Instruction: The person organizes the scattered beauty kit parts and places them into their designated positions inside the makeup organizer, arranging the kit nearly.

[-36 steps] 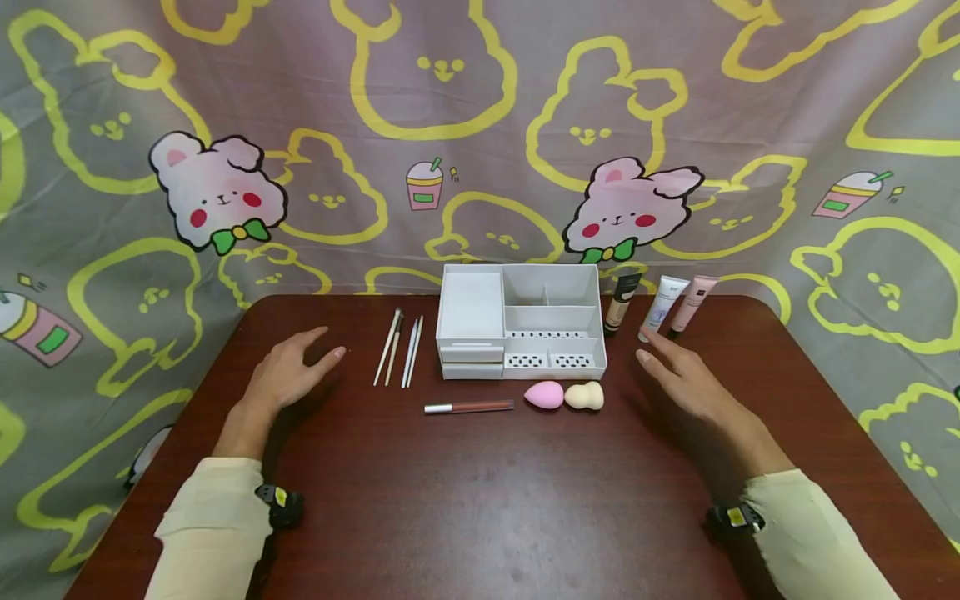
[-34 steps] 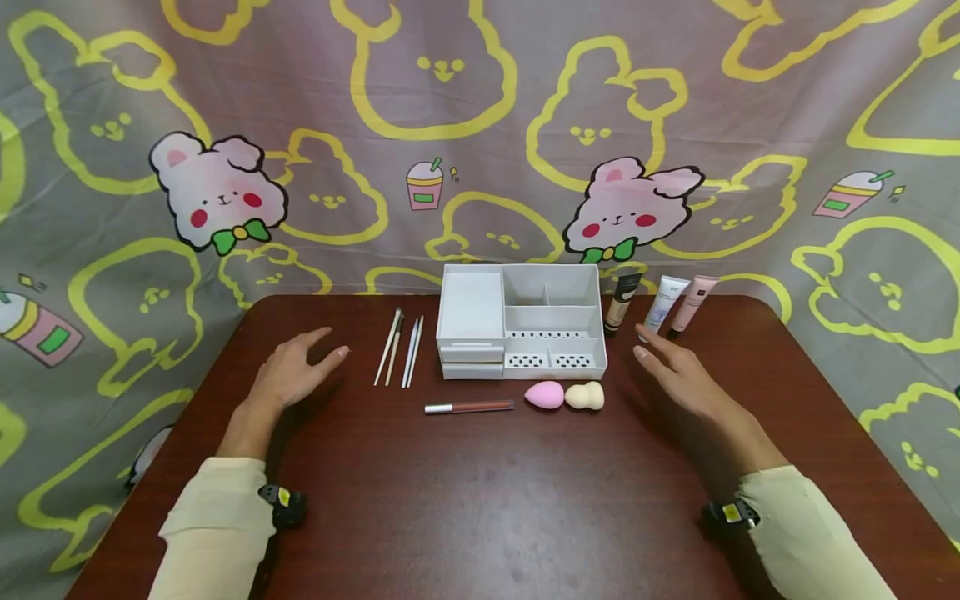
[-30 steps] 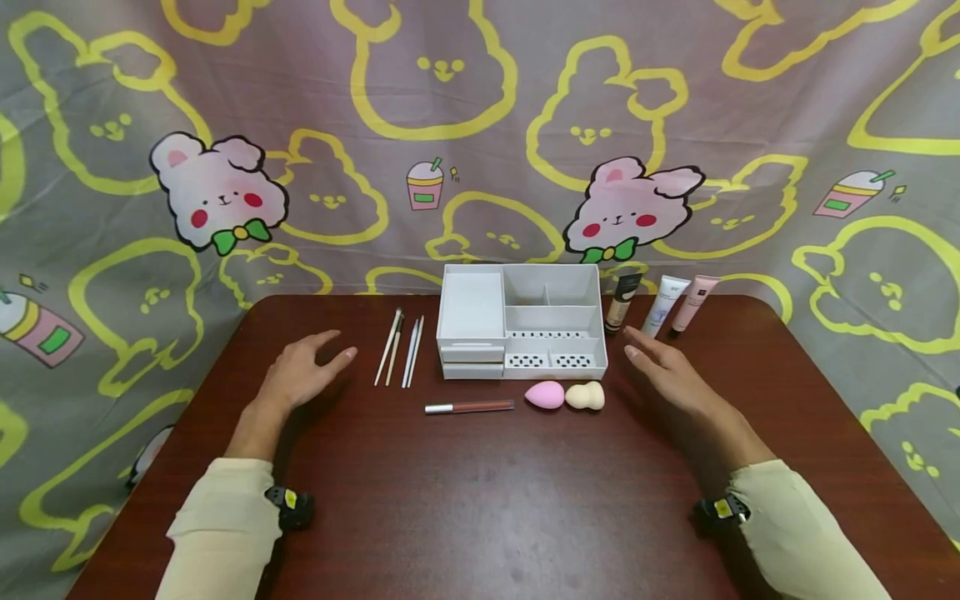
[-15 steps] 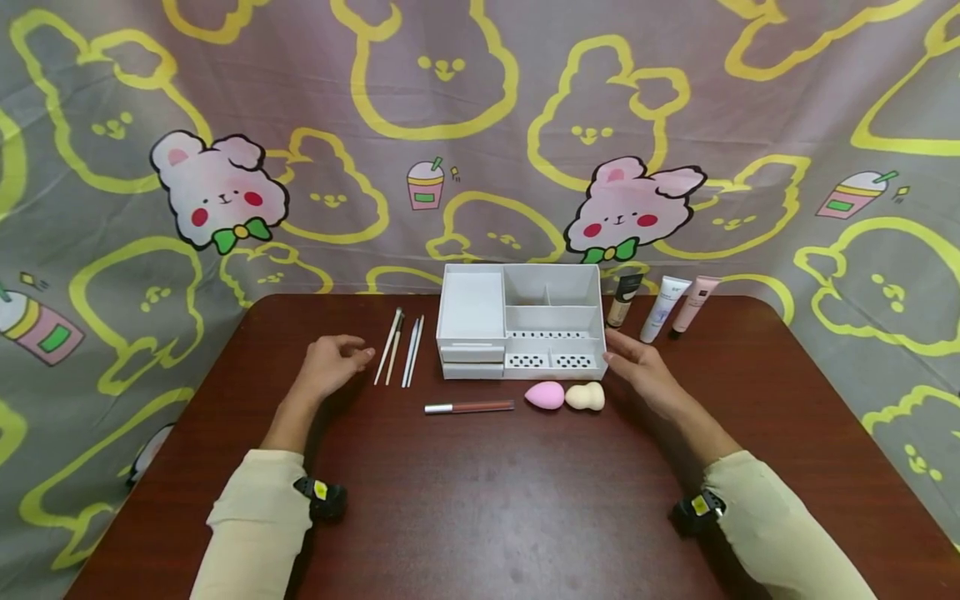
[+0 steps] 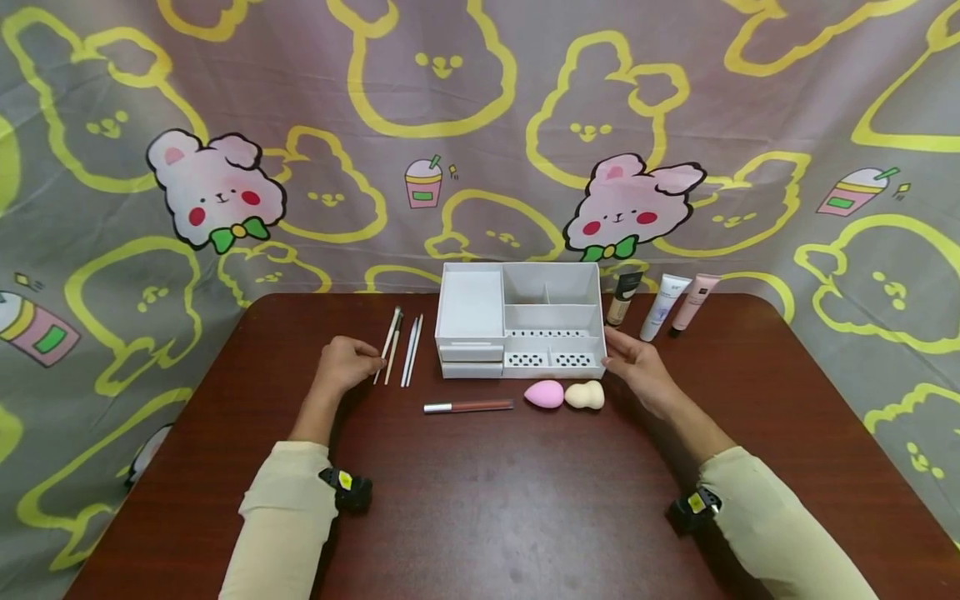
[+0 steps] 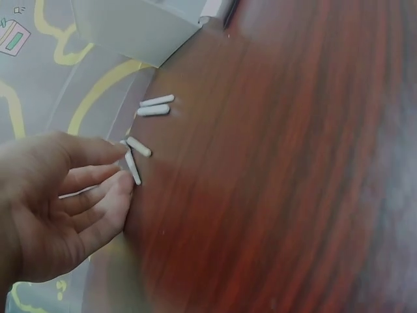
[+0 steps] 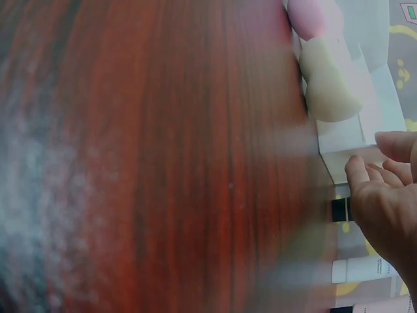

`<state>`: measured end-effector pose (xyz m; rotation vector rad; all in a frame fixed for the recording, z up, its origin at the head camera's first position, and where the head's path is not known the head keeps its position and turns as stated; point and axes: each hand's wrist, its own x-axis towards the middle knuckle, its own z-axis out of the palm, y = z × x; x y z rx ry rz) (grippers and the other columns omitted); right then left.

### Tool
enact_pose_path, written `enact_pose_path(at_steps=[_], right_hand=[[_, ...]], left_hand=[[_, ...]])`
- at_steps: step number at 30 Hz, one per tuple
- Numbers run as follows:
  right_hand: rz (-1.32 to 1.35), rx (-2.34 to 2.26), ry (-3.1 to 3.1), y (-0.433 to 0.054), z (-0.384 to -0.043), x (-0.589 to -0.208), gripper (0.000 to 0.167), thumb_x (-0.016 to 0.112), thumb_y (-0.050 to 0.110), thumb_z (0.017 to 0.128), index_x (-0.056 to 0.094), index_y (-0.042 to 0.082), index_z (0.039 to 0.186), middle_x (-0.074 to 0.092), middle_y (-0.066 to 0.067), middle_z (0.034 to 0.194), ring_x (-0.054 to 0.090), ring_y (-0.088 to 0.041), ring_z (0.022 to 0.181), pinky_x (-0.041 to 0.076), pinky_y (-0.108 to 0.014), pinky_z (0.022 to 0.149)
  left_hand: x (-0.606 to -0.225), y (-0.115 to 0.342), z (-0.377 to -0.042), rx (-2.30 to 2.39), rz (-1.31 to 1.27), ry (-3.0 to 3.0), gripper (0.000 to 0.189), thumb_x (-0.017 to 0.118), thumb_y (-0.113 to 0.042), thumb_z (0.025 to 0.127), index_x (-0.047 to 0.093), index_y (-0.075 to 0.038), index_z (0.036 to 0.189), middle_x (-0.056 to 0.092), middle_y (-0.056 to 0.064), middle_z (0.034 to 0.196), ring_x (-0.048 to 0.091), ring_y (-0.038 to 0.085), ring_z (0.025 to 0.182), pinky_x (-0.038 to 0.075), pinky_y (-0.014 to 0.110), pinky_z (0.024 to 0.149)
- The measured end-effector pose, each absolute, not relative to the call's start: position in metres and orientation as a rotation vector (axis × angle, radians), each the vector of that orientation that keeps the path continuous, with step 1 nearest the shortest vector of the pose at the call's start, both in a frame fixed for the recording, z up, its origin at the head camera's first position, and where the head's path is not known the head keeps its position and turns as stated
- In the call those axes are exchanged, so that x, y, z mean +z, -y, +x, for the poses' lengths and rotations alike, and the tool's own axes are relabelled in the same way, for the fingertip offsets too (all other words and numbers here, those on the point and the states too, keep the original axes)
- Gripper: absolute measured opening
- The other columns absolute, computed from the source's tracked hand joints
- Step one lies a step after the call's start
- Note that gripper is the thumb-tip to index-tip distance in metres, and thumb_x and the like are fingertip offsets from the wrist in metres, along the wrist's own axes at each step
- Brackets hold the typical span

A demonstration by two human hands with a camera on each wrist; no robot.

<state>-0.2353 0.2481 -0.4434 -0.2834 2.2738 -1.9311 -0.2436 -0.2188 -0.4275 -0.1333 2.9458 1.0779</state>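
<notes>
My left hand (image 5: 347, 364) has its thumb and fingertips at the leftmost makeup brush (image 5: 387, 344) of a pair lying on the table. In the left wrist view, that brush's handle (image 6: 133, 168) passes right by my fingertips; whether they pinch it I cannot tell. A second brush (image 5: 393, 354) lies beside it, and two thin white sticks (image 5: 410, 354) lie a little right. My right hand (image 5: 641, 371) is at the right wall of the white compartmented organizer (image 5: 471, 302), fingers extended and fingertips touching or nearly touching it. The organizer has two small drawers at its left front.
In front of the organizer lie a lip gloss tube (image 5: 468, 407), a pink makeup sponge (image 5: 544, 394) and a cream sponge (image 5: 584, 395). Behind my right hand stand a black-capped tube (image 5: 624, 298), a white tube (image 5: 664, 307) and a pink tube (image 5: 695, 304). A patterned curtain (image 5: 480, 167) hangs behind the table.
My left hand has moved right to the brushes, its fingers drawing closer together. My right hand has moved left, from near the white tube to the organizer's right side. The objects stay put.
</notes>
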Motion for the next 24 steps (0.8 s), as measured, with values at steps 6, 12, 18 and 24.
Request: enact_pose_path(at_steps=[6, 12, 18, 24], right_hand=[[-0.271, -1.929, -2.276, -0.247, -0.236, -0.442, 0.061, 0.044, -0.013, 0.099, 0.020, -0.015, 0.155, 0.022, -0.033, 0.162, 0.022, -0.047, 0.151, 0.044, -0.007, 0.103], [-0.251, -1.927, -2.278, -0.246, -0.235, -0.441, 0.060, 0.046, -0.010, 0.100, 0.021, -0.014, 0.155, 0.023, -0.033, 0.161, 0.024, -0.046, 0.150, 0.047, -0.009, 0.103], [-0.251, -1.929, -2.293, -0.248, -0.236, -0.443, 0.062, 0.048, -0.011, 0.098, 0.022, -0.015, 0.154, 0.025, -0.033, 0.160, 0.025, -0.047, 0.149, 0.045, -0.005, 0.100], [-0.254, -1.921, -2.294, -0.248, -0.237, -0.444, 0.061, 0.048, -0.010, 0.099, 0.022, -0.014, 0.154, 0.024, -0.033, 0.161, 0.025, -0.047, 0.149, 0.048, -0.006, 0.099]], left_hand=[[-0.426, 0.212, -0.248, 1.009, -0.208, -2.925, 0.027, 0.076, -0.017, 0.085, 0.078, 0.001, 0.104, 0.073, 0.024, 0.117, 0.064, 0.044, 0.116, 0.054, 0.053, 0.101], [-0.425, 0.205, -0.250, 0.965, -0.269, -2.951, 0.022, 0.077, -0.017, 0.083, 0.079, 0.000, 0.097, 0.074, 0.022, 0.113, 0.064, 0.045, 0.114, 0.053, 0.054, 0.101], [-0.423, 0.199, -0.250, 0.939, -0.306, -2.980, 0.022, 0.076, -0.019, 0.082, 0.080, 0.000, 0.093, 0.076, 0.022, 0.108, 0.064, 0.047, 0.113, 0.051, 0.056, 0.103], [-0.428, 0.197, -0.253, 0.917, -0.367, -3.004, 0.022, 0.079, -0.024, 0.080, 0.081, -0.004, 0.087, 0.075, 0.022, 0.109, 0.063, 0.047, 0.116, 0.050, 0.057, 0.106]])
